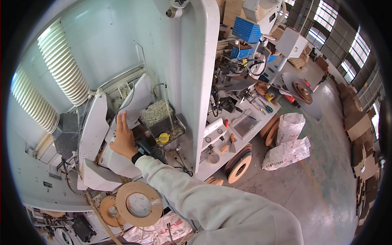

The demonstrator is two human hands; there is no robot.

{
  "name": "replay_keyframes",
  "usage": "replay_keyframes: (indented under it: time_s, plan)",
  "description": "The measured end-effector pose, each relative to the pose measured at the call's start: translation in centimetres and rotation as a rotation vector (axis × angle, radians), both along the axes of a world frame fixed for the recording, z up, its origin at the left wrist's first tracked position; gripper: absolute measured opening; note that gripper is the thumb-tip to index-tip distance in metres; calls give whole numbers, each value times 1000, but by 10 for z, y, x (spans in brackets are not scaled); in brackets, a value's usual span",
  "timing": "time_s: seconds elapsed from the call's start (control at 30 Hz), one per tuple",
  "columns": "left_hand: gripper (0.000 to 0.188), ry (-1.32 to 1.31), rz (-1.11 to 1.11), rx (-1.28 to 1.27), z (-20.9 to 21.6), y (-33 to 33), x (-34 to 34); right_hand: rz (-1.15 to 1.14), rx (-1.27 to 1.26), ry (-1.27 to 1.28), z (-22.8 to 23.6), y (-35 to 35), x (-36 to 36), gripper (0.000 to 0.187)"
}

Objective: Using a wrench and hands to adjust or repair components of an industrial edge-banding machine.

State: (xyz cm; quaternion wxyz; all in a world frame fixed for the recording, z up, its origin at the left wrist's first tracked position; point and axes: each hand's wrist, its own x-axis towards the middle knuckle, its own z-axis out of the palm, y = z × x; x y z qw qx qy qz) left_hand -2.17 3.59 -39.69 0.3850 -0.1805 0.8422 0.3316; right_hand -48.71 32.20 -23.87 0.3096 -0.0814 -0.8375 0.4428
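Note:
My right hand [123, 138], with a black band [137, 157] at the wrist, reaches into a pale machine housing. Its fingers are stretched out and lie on a white angled metal cover [136, 94], with the thumb apart toward the left. Nothing is held in it. Beside the hand, on the right, sits a dark box topped with speckled granules [158, 113], and a round yellow cap [163, 138] shows at its front. A second white plate [93, 122] stands to the left of the hand. I cannot make out my left hand.
Two ribbed white hoses [63, 61] run down at the left. Below my arm are a brown edging-tape roll [139, 204] and a thin dark tool [169, 230]. The housing's wall edge [206, 81] separates a cluttered workbench [241, 122]; white sacks [288, 153] stand on the floor.

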Motion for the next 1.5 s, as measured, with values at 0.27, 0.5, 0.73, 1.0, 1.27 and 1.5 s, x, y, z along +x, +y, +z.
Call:
replay_keyframes:
  time_s: [0.27, 0.5, 0.73, 1.0, 1.27, 1.5]
  plan:
    - [43, 512, -424, -116, -27, -19, 19, 68, -26, -112, 5, -11, -2, 113]
    - [40, 215, 249, 258, -46, -9, 27, -4, 94, -43, -12, -9, -16, 116]
    - [41, 250, 191, 168, -18, 6, 19, 21, 88, -57, -11, -9, -17, 111]
    - [42, 262, 208, 172, 0, 14, 17, 27, 68, -110, -5, -11, -12, 107]
    - [41, 270, 170, 157, 10, 21, 13, 57, 31, -114, -3, -9, -11, 102]
    - [43, 246, 167, 138, 1, 18, 18, 53, 28, -130, -4, -9, -13, 102]
